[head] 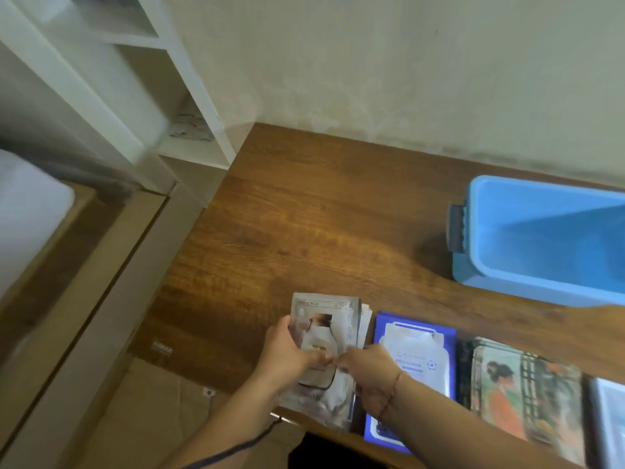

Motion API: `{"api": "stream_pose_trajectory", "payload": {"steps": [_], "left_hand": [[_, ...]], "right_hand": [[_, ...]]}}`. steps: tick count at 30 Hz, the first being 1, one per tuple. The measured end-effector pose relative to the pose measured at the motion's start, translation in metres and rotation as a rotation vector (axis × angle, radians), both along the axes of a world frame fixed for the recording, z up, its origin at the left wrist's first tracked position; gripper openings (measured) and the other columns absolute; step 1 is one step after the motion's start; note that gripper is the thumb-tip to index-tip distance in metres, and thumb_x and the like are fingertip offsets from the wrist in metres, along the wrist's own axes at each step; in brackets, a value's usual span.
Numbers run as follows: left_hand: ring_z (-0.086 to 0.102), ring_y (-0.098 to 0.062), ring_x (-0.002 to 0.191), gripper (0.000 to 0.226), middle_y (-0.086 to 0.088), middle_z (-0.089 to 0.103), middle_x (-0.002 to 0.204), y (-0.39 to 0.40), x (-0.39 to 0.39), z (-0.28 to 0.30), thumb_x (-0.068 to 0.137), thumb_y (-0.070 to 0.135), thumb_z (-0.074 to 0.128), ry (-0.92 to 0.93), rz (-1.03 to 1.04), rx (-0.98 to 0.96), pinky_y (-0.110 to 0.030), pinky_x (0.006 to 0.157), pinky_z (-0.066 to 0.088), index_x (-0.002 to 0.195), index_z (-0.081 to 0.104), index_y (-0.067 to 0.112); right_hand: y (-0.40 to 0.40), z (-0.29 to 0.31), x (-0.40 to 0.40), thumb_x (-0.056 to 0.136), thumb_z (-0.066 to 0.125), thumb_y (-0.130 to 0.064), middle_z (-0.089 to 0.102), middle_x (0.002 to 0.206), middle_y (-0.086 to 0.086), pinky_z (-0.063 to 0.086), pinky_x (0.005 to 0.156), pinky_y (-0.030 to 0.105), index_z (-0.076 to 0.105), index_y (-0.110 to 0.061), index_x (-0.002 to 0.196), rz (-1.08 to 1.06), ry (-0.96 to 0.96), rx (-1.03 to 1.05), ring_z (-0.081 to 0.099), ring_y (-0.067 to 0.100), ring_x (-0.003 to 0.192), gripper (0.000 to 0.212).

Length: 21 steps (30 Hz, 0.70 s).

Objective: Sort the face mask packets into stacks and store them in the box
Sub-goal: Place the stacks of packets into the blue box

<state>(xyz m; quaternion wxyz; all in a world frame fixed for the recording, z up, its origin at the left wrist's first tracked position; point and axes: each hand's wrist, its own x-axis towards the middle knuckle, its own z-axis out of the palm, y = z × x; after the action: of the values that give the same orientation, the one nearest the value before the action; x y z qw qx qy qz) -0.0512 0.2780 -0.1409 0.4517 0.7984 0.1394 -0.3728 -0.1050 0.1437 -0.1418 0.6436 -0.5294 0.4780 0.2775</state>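
Where the wooden worktop meets the room's left side, a white shelf unit stands against the wall, and one of its compartments holds a small blurred white and red thing that cannot be made out. At the worktop's near edge lies a stack of silver-grey face mask packets printed with a bottle. The left hand grips the stack's left edge, fingers curled over its face, while the right hand pinches its right edge; the fingertips of the two hands nearly meet over the top packet. Just beside that stack, to its right, sits a stack of blue packets with a white panel, partly under the right wrist. Next to it comes a stack of packets with a painted figure in orange, and at the frame's right edge a pale packet is cut off. Farther back on the right stands the blue plastic box, lid off, with a dark handle on its left end; the part of its inside that shows holds nothing.
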Motion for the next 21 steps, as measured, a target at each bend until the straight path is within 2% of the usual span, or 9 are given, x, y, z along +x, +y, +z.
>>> {"api": "stream_pose_trajectory", "payload": {"steps": [2, 4, 6, 8, 11, 14, 17, 19, 21], "left_hand": [[0.058, -0.013, 0.113, 0.067, 0.005, 0.058, 0.123, 0.001, 0.0, -0.002, 0.055, 0.02, 0.094, -0.012, -0.014, -0.013, -0.037, 0.094, 0.054, 0.108, 0.055, 0.036], [0.057, -0.012, 0.115, 0.065, 0.007, 0.057, 0.125, 0.002, 0.0, -0.001, 0.058, 0.02, 0.093, -0.008, -0.011, -0.041, -0.033, 0.093, 0.052, 0.104, 0.053, 0.041], [0.058, -0.013, 0.116, 0.07, 0.007, 0.058, 0.126, 0.002, 0.0, -0.001, 0.051, 0.032, 0.095, 0.007, -0.007, -0.076, -0.037, 0.095, 0.053, 0.105, 0.053, 0.044], [0.059, -0.014, 0.117, 0.09, 0.007, 0.059, 0.128, 0.005, -0.001, -0.003, 0.034, 0.051, 0.096, 0.011, -0.002, -0.113, -0.041, 0.095, 0.054, 0.114, 0.055, 0.045], [0.059, -0.013, 0.118, 0.1, 0.007, 0.06, 0.129, 0.009, 0.001, -0.002, 0.03, 0.055, 0.095, 0.037, 0.0, -0.18, -0.041, 0.095, 0.055, 0.12, 0.054, 0.042], [0.066, -0.014, 0.11, 0.09, 0.006, 0.069, 0.118, 0.012, 0.003, 0.004, 0.043, 0.036, 0.093, 0.088, 0.047, -0.269, -0.042, 0.094, 0.055, 0.124, 0.054, 0.035], [0.07, -0.014, 0.102, 0.076, 0.004, 0.074, 0.111, 0.015, 0.004, 0.01, 0.062, 0.019, 0.089, 0.109, 0.074, -0.349, -0.039, 0.09, 0.057, 0.128, 0.053, 0.03], [0.069, -0.012, 0.105, 0.075, 0.007, 0.072, 0.115, 0.02, 0.005, 0.012, 0.067, 0.021, 0.087, 0.102, 0.061, -0.378, -0.038, 0.09, 0.057, 0.129, 0.048, 0.037], [0.068, -0.011, 0.107, 0.072, 0.011, 0.069, 0.12, 0.025, 0.007, 0.011, 0.076, 0.026, 0.081, 0.098, 0.041, -0.402, -0.036, 0.088, 0.057, 0.133, 0.041, 0.044]], "right_hand": [[0.002, 0.007, -0.002, 0.067, 0.067, -0.005, 0.071, 0.088, 0.017, 0.057, 0.08, 0.046, 0.067, 0.0, 0.086, -0.009, -0.006, 0.004, 0.069, 0.031, 0.079, 0.02], [0.002, 0.008, -0.004, 0.074, 0.067, 0.002, 0.075, 0.085, 0.014, 0.06, 0.07, 0.041, 0.072, -0.001, 0.091, -0.052, -0.027, 0.002, 0.072, 0.03, 0.078, 0.018], [0.003, 0.007, -0.005, 0.077, 0.071, -0.002, 0.075, 0.084, 0.01, 0.056, 0.06, 0.031, 0.072, -0.007, 0.093, -0.041, -0.069, -0.028, 0.073, 0.025, 0.077, 0.017], [0.001, 0.009, -0.006, 0.077, 0.075, -0.013, 0.075, 0.084, 0.006, 0.058, 0.064, 0.03, 0.072, -0.01, 0.095, 0.002, -0.102, -0.065, 0.072, 0.019, 0.077, 0.018], [0.0, 0.008, -0.005, 0.07, 0.08, -0.027, 0.074, 0.087, 0.002, 0.058, 0.071, 0.03, 0.068, -0.014, 0.096, 0.041, -0.126, -0.131, 0.071, 0.016, 0.08, 0.032], [-0.001, 0.012, -0.002, 0.067, 0.085, -0.024, 0.073, 0.089, 0.001, 0.058, 0.069, 0.028, 0.063, -0.017, 0.098, 0.026, -0.189, -0.151, 0.071, 0.014, 0.079, 0.039], [-0.002, 0.014, 0.002, 0.067, 0.084, -0.016, 0.075, 0.084, 0.002, 0.06, 0.067, 0.03, 0.067, -0.015, 0.094, 0.023, -0.26, -0.112, 0.073, 0.016, 0.074, 0.031], [-0.004, 0.014, 0.004, 0.069, 0.083, -0.014, 0.076, 0.085, 0.005, 0.061, 0.072, 0.035, 0.07, -0.011, 0.095, 0.035, -0.314, -0.072, 0.074, 0.018, 0.077, 0.028], [-0.011, 0.013, 0.007, 0.074, 0.081, -0.013, 0.076, 0.086, 0.006, 0.06, 0.067, 0.032, 0.071, -0.009, 0.097, 0.043, -0.36, -0.025, 0.074, 0.018, 0.078, 0.025]]}}
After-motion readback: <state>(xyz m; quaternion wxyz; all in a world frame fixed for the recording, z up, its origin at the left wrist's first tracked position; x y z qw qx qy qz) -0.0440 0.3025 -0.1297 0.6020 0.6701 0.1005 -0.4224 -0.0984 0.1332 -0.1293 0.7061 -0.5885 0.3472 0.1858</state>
